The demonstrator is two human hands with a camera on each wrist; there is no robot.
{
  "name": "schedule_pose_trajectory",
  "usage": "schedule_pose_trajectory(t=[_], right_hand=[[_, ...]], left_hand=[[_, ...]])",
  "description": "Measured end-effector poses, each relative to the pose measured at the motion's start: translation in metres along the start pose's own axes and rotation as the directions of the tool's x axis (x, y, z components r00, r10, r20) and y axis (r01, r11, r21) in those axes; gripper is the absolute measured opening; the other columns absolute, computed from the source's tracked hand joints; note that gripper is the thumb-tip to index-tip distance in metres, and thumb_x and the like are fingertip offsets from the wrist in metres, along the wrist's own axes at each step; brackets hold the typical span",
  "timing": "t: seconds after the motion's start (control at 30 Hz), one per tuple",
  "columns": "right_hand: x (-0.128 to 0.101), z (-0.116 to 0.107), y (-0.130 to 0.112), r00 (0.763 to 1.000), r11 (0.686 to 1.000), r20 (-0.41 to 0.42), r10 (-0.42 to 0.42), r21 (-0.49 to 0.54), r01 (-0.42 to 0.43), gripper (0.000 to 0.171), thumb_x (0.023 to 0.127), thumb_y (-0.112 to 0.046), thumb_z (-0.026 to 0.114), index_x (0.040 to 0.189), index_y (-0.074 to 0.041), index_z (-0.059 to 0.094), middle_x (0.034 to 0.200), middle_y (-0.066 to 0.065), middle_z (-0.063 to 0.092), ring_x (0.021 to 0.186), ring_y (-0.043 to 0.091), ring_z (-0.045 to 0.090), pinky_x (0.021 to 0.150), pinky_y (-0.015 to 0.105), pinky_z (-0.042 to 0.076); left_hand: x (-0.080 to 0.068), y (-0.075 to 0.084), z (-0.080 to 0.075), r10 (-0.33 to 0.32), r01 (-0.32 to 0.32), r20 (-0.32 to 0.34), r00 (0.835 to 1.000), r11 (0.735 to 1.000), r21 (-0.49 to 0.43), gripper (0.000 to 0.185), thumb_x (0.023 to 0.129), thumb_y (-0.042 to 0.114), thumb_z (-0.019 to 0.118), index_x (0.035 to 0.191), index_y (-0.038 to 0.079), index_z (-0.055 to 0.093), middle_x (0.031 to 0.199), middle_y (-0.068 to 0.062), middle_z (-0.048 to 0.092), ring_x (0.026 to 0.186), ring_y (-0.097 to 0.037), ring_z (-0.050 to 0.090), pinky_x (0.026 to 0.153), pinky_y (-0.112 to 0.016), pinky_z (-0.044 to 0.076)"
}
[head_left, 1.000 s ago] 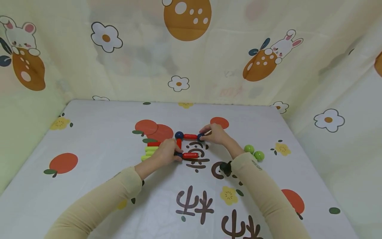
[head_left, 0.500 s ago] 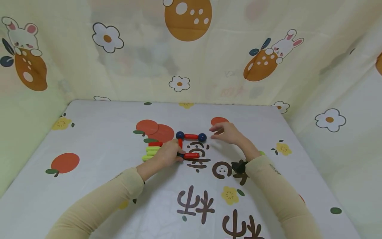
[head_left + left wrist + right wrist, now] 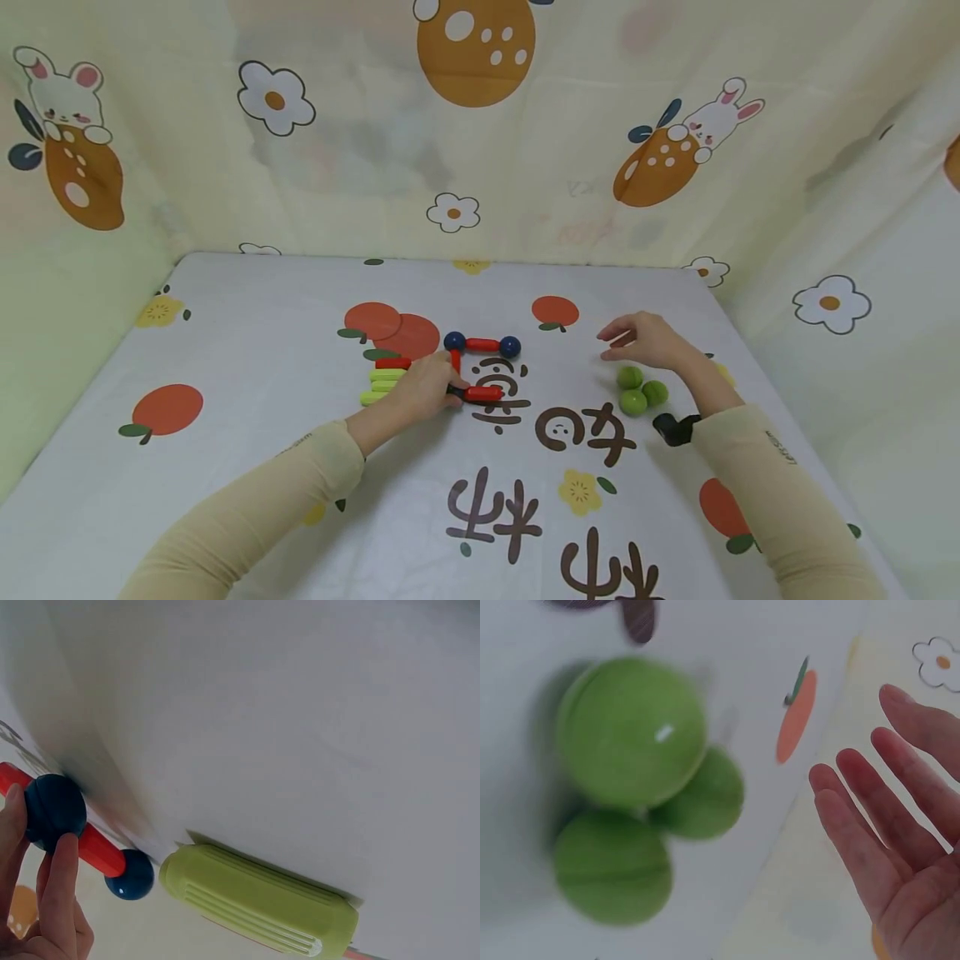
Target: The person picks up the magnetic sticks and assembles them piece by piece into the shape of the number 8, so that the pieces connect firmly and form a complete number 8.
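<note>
With thumb and fingers, my left hand (image 3: 426,385) pinches a dark blue ball (image 3: 55,812) at the near corner of a joined piece of red rods and blue balls. One red rod (image 3: 483,393) points right from that ball. Another red rod (image 3: 456,360) runs back to a second blue ball (image 3: 454,341), where a further red rod (image 3: 482,344) leads to a third blue ball (image 3: 510,347). My right hand (image 3: 647,340) hovers with loosely spread fingers, holding nothing. Just below it in the head view lie green balls (image 3: 632,403), touching one another.
Beside my left hand lie green rods (image 3: 385,382) and a loose red rod (image 3: 393,362), partly covered by the hand. The tabletop (image 3: 300,333) bears a printed cover with fruit, flowers and characters. A patterned curtain (image 3: 360,167) stands behind it.
My right hand has let go of the far-right blue ball and moved right, above the green balls. The left hand keeps its pinch in about the same place.
</note>
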State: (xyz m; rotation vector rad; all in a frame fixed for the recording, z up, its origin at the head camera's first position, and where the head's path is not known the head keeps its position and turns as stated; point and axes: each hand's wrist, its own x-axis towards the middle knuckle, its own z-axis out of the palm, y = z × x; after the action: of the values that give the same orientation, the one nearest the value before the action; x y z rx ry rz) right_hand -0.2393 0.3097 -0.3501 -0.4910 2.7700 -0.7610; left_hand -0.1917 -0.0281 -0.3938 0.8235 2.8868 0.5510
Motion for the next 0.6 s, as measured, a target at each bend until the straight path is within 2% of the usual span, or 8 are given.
schedule_pose_trajectory(t=[0.37,0.6], right_hand=[[-0.013,-0.002,0.025,0.988,0.994,0.102,0.112,-0.001,-0.112,0.042,0.079,-0.021,0.072,0.11,0.004,0.061,0.111,0.021,0.06,0.1,0.035,0.058,0.082,0.042,0.047],[-0.014,-0.001,0.032,0.98,0.991,0.155,0.125,-0.071,-0.115,0.035,0.078,-0.021,0.072,0.103,0.002,0.065,0.098,0.014,0.065,0.093,0.03,0.058,0.08,0.044,0.045]], left_hand=[[0.002,-0.003,0.001,0.008,-0.008,0.001,1.0,1.0,-0.011,0.03,0.073,0.014,0.077,0.102,0.011,0.071,0.081,-0.003,0.055,0.078,-0.014,0.046,0.061,-0.023,0.041],[0.002,-0.003,0.002,0.014,-0.014,0.004,1.0,1.0,0.001,0.03,0.073,0.015,0.077,0.102,0.011,0.072,0.082,-0.004,0.054,0.078,-0.015,0.047,0.062,-0.022,0.041]])
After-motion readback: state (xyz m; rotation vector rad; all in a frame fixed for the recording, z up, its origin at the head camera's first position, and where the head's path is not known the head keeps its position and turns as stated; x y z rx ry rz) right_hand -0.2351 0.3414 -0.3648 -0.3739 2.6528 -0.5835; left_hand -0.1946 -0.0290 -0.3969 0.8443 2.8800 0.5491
